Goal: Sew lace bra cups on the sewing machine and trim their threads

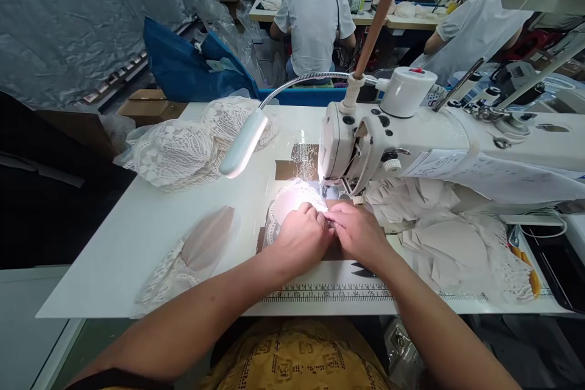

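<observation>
Under the needle area of a white sewing machine (338, 140), a white lace piece (287, 204) lies brightly lit by a lamp (244, 143) on a bent neck. My left hand (304, 234) rests on the lace's right part, its fingers curled and pinching the edge. Close against it, my right hand (356, 231) has thumb and index finger pressed together at the same edge, just in front of the needle. The exact fold of fabric between the fingertips is mostly hidden.
Lace pieces (178, 152) are heaped at the back left, and another sheer piece (201, 250) lies front left. Cut fabric (452, 244) is piled on the right. Dark scissors (363, 270) lie near a ruler strip (329, 294). Two people sit beyond the table.
</observation>
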### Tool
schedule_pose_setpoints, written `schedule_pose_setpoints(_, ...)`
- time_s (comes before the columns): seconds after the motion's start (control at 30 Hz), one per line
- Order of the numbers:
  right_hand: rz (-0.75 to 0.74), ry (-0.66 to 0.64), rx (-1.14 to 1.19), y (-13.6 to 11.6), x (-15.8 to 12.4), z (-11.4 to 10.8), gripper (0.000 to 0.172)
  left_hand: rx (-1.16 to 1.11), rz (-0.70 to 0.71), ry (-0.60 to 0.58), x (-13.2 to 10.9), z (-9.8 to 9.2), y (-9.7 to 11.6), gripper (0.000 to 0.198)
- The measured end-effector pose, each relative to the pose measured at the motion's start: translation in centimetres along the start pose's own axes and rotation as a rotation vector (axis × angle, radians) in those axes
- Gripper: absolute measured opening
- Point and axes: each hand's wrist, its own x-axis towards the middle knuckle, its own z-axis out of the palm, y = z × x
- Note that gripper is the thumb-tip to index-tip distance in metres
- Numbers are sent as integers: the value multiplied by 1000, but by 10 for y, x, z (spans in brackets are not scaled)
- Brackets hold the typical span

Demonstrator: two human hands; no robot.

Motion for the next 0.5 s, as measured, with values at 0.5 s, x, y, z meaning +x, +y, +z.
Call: schedule_pose_setpoints(0.5,113,-27,-462,-9,12,14,49,-257,142,236,16,37,-61,31)
